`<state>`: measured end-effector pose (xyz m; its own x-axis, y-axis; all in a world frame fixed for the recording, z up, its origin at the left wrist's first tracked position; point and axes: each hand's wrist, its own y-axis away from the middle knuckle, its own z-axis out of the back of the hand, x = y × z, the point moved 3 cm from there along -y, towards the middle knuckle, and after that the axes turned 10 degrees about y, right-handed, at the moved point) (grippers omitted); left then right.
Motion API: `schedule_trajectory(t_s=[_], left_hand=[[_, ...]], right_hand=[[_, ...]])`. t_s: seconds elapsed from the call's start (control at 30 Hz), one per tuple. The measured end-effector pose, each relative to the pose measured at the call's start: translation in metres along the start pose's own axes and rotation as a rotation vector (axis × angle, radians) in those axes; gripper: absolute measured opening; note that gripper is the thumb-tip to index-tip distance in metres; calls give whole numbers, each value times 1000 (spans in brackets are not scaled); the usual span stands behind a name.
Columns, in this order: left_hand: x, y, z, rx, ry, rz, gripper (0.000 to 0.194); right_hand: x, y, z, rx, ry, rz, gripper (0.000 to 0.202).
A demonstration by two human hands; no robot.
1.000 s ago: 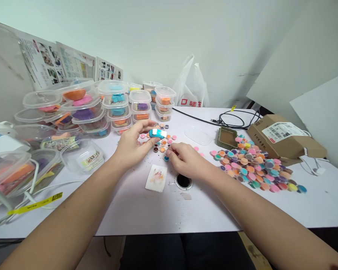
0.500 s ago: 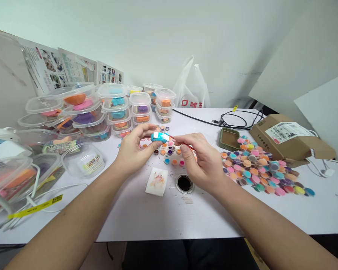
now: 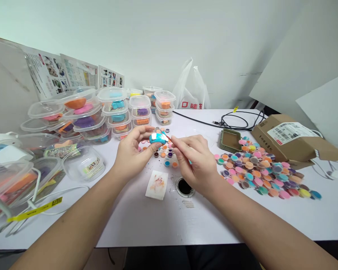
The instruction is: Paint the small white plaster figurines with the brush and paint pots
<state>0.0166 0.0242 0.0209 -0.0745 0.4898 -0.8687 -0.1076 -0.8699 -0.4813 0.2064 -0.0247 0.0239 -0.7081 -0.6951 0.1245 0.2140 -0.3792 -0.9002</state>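
Observation:
Between the thumb and fingers of my left hand [image 3: 129, 152] is a small rounded piece [image 3: 157, 139], blue with white patches, shaped rather like a toy car. My right hand [image 3: 195, 159] pinches a thin red-handled paintbrush [image 3: 169, 138]. The brush points left at the piece's right end; whether its tip touches cannot be made out. Small paint pots [image 3: 175, 165] in several colours stand on the table beneath my hands, some hidden by them. Nearer to me lies a white pad [image 3: 157, 185] with reddish-brown stains.
Clear lidded tubs [image 3: 115, 107] with coloured pieces are stacked at left. A round cable hole [image 3: 185, 186] is right of the pad. Many more paint pots [image 3: 259, 168] spread at right, beside a green tray [image 3: 230, 140] and cardboard box [image 3: 281, 140]. Black cable [image 3: 236, 120] lies behind.
The blue and white piece has shifted slightly left within view. My right hand has turned a little, its fingers more closed around the brush. The camera view has tilted slightly.

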Motion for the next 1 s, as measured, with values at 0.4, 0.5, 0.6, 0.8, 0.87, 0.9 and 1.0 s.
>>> schedule_trajectory(t_s=[0.4,0.5,0.6,0.8,0.87,0.9,1.0], left_hand=[[-1,2,3,-84,-3,-19,43],[-1,1,4,-94,27,-35,43],[0,1,4,-95,45,-38,43],[0,2,4,-91,41,-58,42],[-2,2,3,-82,46,-70,42],[-3,3,3,-75,50,-77,42],[-6,2,2,-61,61,-106,41]], right_hand=[[9,1,-4,23,172,131,39],[11,1,-2,9,177,141,37],[12,1,0,-21,179,148,37],[9,2,1,-54,198,68,45],[8,3,-1,-50,188,57,45],[7,3,-2,-48,180,54,45],[8,4,-3,-36,155,41,44]])
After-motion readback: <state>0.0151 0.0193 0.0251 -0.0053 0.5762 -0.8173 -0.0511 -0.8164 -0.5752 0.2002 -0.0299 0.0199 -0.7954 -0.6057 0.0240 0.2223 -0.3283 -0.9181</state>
